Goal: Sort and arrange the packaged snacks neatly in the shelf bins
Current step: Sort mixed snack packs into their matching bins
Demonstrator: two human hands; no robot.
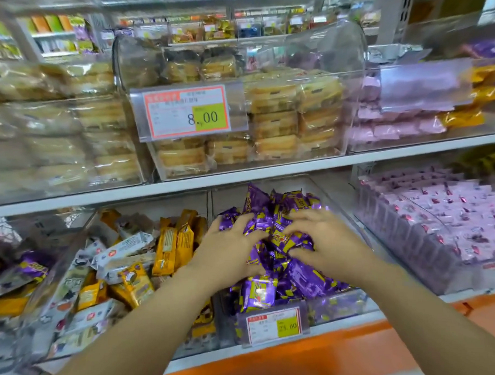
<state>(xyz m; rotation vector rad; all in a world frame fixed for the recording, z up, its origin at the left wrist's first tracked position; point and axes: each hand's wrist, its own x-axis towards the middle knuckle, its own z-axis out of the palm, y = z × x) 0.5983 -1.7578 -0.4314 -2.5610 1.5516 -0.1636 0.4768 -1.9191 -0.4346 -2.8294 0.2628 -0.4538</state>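
Note:
A heap of purple foil snack packets [268,292] fills the clear middle bin [337,305] on the lower shelf. Both my hands lie on top of this heap. My left hand [227,248] rests on the heap's left side with its fingers spread over the packets. My right hand [323,240] is on the right side, its fingers bent and its thumb tucked under, pinching a few purple packets. The bin to the left holds a jumble of yellow packets [165,249] and white packets [123,250]. One stray purple packet [33,269] lies at that bin's far left.
A price label [275,325] hangs on the middle bin's front. Rows of pink packets [450,219] fill the right bin. The upper shelf carries clear bins of wrapped cakes [274,112] with a large price tag [187,112]. An orange ledge [319,358] runs below the shelf.

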